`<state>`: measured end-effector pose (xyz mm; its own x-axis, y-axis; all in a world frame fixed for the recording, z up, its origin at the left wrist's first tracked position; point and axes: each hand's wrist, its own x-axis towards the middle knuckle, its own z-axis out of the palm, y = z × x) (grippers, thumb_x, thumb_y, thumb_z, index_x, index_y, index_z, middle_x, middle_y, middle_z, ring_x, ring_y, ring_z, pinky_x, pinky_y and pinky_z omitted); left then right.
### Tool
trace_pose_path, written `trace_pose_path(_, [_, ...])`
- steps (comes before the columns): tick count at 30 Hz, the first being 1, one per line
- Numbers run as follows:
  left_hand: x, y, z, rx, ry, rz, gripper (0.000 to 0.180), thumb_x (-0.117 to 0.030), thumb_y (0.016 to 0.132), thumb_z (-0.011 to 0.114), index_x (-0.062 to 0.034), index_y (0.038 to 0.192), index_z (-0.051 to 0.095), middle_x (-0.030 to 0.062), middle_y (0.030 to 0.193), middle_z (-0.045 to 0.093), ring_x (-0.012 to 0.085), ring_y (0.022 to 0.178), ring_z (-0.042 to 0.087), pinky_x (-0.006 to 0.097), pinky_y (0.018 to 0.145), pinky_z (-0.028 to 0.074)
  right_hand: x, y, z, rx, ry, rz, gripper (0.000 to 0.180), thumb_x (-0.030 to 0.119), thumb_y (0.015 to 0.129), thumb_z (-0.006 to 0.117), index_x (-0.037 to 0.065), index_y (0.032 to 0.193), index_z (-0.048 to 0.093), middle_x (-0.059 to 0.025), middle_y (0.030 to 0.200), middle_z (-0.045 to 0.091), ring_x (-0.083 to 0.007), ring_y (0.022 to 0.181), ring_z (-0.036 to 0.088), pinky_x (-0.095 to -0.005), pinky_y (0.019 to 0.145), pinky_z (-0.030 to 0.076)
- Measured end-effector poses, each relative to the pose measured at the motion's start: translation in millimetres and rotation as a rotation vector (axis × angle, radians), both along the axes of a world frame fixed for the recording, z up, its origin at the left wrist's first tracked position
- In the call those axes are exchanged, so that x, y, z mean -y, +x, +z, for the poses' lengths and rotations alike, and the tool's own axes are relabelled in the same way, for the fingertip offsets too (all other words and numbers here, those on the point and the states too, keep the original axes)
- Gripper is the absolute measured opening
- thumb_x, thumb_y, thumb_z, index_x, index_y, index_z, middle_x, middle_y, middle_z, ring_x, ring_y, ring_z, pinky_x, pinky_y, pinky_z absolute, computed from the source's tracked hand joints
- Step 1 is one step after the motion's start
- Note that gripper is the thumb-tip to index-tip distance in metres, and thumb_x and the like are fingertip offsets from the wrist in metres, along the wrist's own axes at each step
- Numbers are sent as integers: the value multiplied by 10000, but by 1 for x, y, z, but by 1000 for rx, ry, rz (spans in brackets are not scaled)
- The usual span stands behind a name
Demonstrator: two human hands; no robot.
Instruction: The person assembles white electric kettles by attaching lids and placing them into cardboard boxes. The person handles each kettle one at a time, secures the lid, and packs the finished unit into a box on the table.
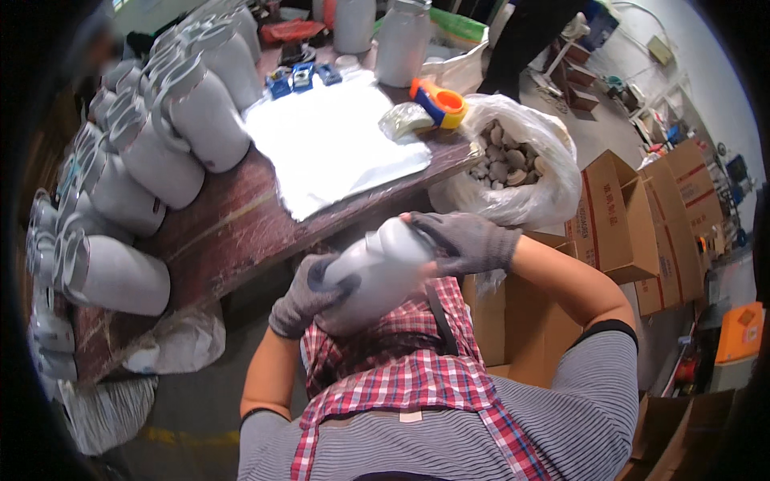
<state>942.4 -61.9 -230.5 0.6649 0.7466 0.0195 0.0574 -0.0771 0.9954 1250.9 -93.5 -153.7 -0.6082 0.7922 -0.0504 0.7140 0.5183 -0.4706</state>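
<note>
I hold a white plastic jar (377,276) sideways in front of my chest, above my red checked apron. My left hand (303,298), in a grey glove, grips the jar's lower end. Gloved as well, my right hand (464,240) wraps over its upper end. Both hands are closed on the jar, which looks blurred. A clear plastic bag (553,192) full of pale round pieces sits just beyond my right hand, at the table's corner.
A dark wooden table (233,232) carries rows of white lidded jars (152,160) lying on their sides along the left, a white sheet (337,144), and an orange tape dispenser (439,103). Brown cardboard boxes (622,220) stand to the right, and one open box is below my arm. A person in dark trousers (525,40) stands at the far side.
</note>
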Motion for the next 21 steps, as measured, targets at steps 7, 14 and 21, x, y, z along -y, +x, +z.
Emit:
trace_pose_path(7, [19,28,-9,-38,155,47,382,-170,764,745,14,1085,649,117,834,703,192,730,684,315,694,536,18,-3,1,112,-193,-327,644,527,959,449,84,1421,377,-254,886,656,-405,724,663,-483,701,504])
trace_pose_path(14, [61,44,-53,-282,745,165,654,-320,678,823,6,1189,576,166,895,598,334,813,589,432,721,467,13,2,1,19,-240,-397,703,608,940,412,54,1373,442,-275,843,654,-409,825,663,-467,785,498])
trace_pose_path(21, [67,82,-9,-350,644,39,433,-366,836,705,25,990,602,202,754,650,369,698,661,454,656,519,1,-11,7,341,-178,-354,744,673,909,404,75,1349,447,-259,865,665,-405,843,665,-494,770,493])
